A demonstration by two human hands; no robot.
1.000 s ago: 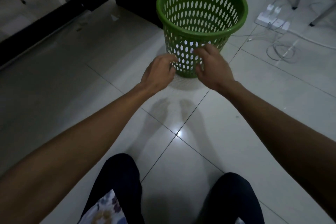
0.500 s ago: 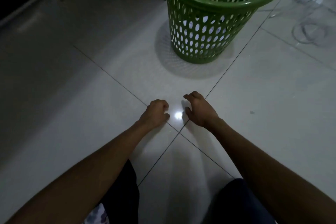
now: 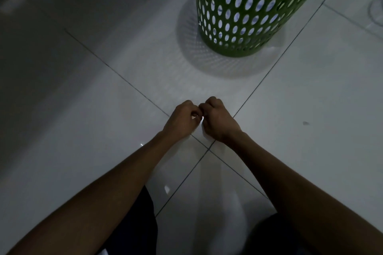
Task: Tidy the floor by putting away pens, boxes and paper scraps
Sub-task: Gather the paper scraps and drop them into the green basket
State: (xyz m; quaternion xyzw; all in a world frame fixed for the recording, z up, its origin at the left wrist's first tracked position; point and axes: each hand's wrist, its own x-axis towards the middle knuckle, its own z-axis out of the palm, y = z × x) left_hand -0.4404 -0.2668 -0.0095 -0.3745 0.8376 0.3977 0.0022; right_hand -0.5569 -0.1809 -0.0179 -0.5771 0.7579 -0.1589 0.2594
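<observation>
Both hands are curled into loose fists and pressed knuckle to knuckle, the left hand [image 3: 182,120] and right hand [image 3: 217,122] low over the floor [image 3: 310,89], on the near side of the bin [image 3: 248,16] and well short of it. A bright glint [image 3: 202,118] shows in the gap between them, but whether the fingers pinch a scrap there or only frame a reflection off the tile I cannot tell. A second ago the hands were up against the bin's wall; half a second ago they had dropped to the floor, apart, with the bright spot lying bare between them; now they have closed in over that spot and meet. My reading is that they have turned from the bin to a fresh pickup, probably something very small, if anything at all. White paper [image 3: 248,4] shows through the holes in the bin's wall, so part of the job looks done. Near the bin no pen or box is in sight. A dark speck [image 3: 305,123] lies to the right of the hands, nearer to the person than the bin is, and a pale fleck [image 3: 166,189] lies closer still to the knees (scrap or gleam, too small to say). If the floor really is this bare, the tidying is close to finished.
</observation>
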